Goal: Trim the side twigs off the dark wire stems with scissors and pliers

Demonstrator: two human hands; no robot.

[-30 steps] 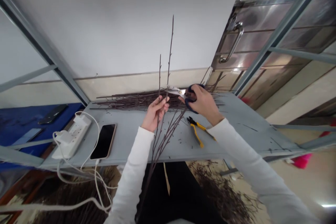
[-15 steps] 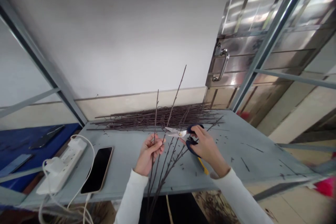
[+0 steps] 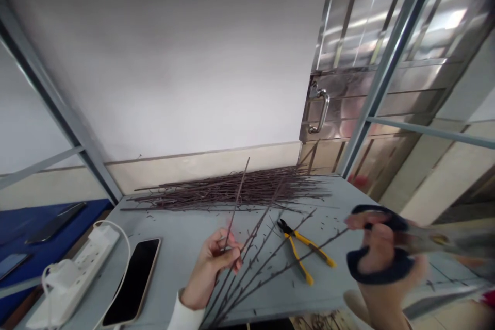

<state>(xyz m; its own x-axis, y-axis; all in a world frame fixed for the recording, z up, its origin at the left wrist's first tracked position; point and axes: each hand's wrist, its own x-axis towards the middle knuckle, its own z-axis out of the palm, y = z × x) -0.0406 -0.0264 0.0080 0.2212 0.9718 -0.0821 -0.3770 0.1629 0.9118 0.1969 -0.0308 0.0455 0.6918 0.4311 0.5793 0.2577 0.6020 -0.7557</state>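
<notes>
My left hand [image 3: 216,260] is closed around a thin dark twig [image 3: 240,185] that leans up and to the right. More budded twigs [image 3: 259,263] fan out from below this hand toward the right. At the right, my right hand [image 3: 381,263] grips dark-blue-handled scissors [image 3: 439,240], with its fingers in the handle loops. Their blades point right, away from the twigs, and are smeared by motion. One twig's tip reaches the fingers of that hand; whether they touch it I cannot tell. Between my hands, yellow-handled cutting pliers [image 3: 313,247] lie on the grey table [image 3: 181,237].
A long pile of dark twigs [image 3: 216,191] lies along the table's back, near the wall. To the left are a phone [image 3: 133,283] and a white power strip [image 3: 79,273] with plugs and cables. Metal shelf posts [image 3: 377,87] rise at both sides. Small clippings litter the tabletop.
My right hand and the scissors have swung right, away from the twigs, with the blades turned from left to right. The pliers have come fully into view. The head view has tilted up.
</notes>
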